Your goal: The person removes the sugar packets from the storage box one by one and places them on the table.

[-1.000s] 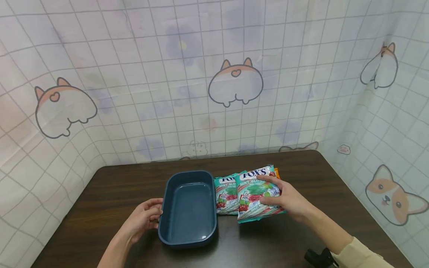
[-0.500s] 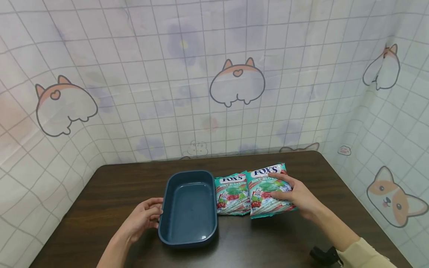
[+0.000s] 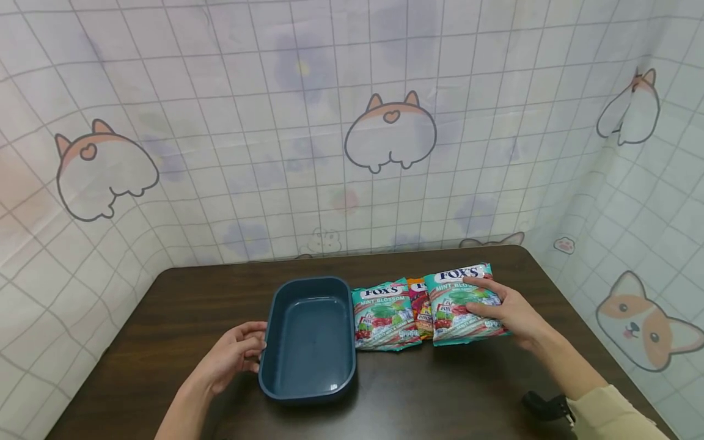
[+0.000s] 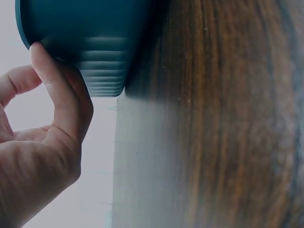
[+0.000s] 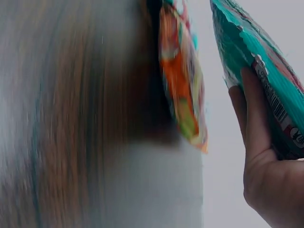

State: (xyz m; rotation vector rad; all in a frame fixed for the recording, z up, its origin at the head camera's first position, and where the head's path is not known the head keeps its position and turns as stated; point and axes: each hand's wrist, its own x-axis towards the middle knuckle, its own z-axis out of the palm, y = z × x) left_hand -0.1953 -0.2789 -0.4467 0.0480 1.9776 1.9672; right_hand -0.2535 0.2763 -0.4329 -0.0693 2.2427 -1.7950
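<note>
My left hand (image 3: 233, 354) rests its fingertips against the left side of a dark blue rectangular basin (image 3: 307, 336). In the left wrist view, bent fingers touch the basin's rim (image 4: 23, 28) without visibly wrapping round it. My right hand (image 3: 517, 315) grips a teal FOX'S Mint Blossom candy bag (image 3: 451, 308), thumb on the printed front and fingers behind. The right wrist view shows this held bag (image 5: 259, 52) raised off the table, apart from an orange candy bag (image 5: 183, 85). A second Mint Blossom bag (image 3: 382, 318) lies against the basin's right side.
Between the two teal bags shows part of the orange candy bag (image 3: 422, 315). All stand on a dark wooden table (image 3: 385, 397). A patterned white cloth (image 3: 247, 153) hangs behind and on both sides. Something black (image 3: 544, 406) sits by the right sleeve.
My right hand has carried the Mint Blossom bag rightward, uncovering the second teal bag and then part of the orange bag. My left hand and the basin have stayed put.
</note>
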